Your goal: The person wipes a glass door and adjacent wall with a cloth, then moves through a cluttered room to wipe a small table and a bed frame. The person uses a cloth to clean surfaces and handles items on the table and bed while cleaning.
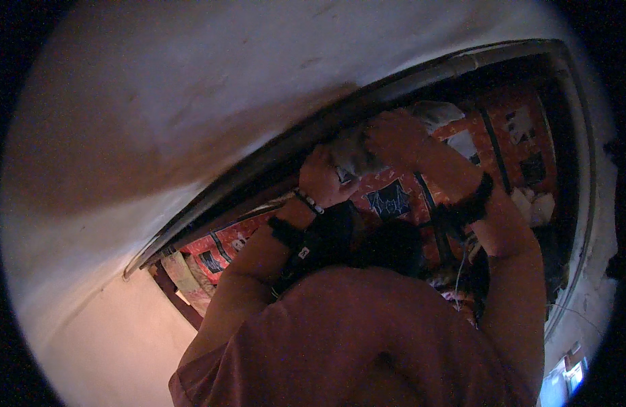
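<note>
A pale, crumpled cloth-like piece [354, 152] is bunched between my hands. My left hand [325, 178], with a bracelet at the wrist, closes on its near left side. Curled over its right side is my right hand [396, 137]; dim light hides the fingertips. Beneath both hands spreads a red patterned cloth [412, 185] with dark square motifs and black stripes. Another pale, crumpled piece [437, 113] lies just beyond my right hand. Dark bands circle both forearms.
A long raised edge [435, 71] curves along the far side, with a pale wall [191, 91] behind. Below my hands is a dark object [320, 239]. A thin white cord [461, 277] hangs by my right arm. Pale crumpled material [534, 206] lies to the right.
</note>
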### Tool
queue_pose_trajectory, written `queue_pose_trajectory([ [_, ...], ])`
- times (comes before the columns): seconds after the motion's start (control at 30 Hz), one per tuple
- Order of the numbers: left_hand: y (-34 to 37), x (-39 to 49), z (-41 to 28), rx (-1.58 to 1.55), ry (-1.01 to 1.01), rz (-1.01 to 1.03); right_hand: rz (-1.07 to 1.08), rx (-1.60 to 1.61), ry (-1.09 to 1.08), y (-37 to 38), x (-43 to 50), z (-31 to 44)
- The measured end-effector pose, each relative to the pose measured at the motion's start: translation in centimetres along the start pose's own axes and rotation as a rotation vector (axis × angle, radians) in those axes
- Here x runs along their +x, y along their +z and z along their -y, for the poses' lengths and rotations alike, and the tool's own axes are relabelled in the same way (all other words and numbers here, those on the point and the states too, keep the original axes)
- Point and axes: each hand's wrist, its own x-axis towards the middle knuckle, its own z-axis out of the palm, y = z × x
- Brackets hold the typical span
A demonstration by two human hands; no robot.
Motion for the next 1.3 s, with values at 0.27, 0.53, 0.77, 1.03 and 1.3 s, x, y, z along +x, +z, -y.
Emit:
queue_pose_trajectory([
  [0.27,-0.7,-0.6,-2.0,0.184,0.094,-0.08,0.227,0.466,0.044,-1.5,4.6,0.9],
  [0.53,-1.0,-2.0,-1.3,0.288,0.113,-0.067,0.334,0.662,-0.115,-2.6,6.7,1.0],
  [0.77,-0.4,-2.5,-0.4,0.267,0.118,-0.069,0.104,0.394,-0.037,-0.9,4.4,-1.5],
  [1.03,-0.4,-2.2,-1.2,0.294,0.068,-0.013,0.419,0.193,0.282,-2.3,3.6,-3.4],
  [1.3,0.3,-3.2,-0.7,0.27,-0.008,0.047,0.31,0.21,0.384,-3.4,1.7,-3.1],
])
